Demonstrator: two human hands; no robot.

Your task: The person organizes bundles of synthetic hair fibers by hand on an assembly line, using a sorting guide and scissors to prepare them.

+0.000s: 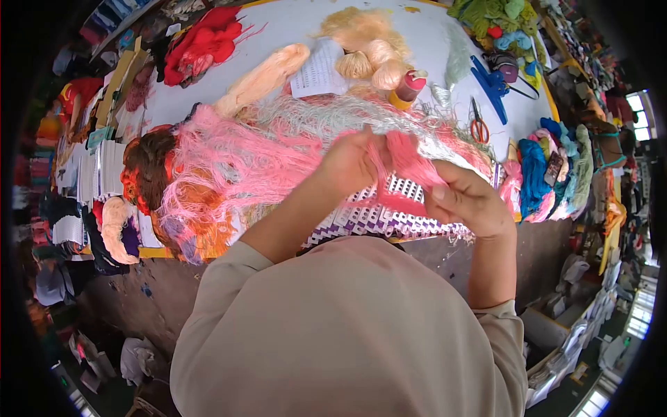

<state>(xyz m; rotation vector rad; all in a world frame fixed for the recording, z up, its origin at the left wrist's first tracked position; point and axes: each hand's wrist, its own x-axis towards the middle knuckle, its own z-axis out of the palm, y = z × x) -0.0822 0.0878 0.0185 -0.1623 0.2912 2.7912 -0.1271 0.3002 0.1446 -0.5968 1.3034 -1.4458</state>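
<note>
Beige garment (347, 333) in foreground. Left hand (349, 163) and right hand (474, 203): fingers closed on pink yarn (411, 158), held between them over the near edge of the worktop (274, 31). Beneath: perforated strips (379, 217). Outward: pink tangle (229, 156), left; orange-handled scissors (479, 128), toward right edge; red skein (203, 47), far left corner.

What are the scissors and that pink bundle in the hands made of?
The scissors look like metal blades with glossy orange, probably plastic, handles. The pink bundle seems to be soft yarn, fibre unclear: many fine loose strands show.
</note>
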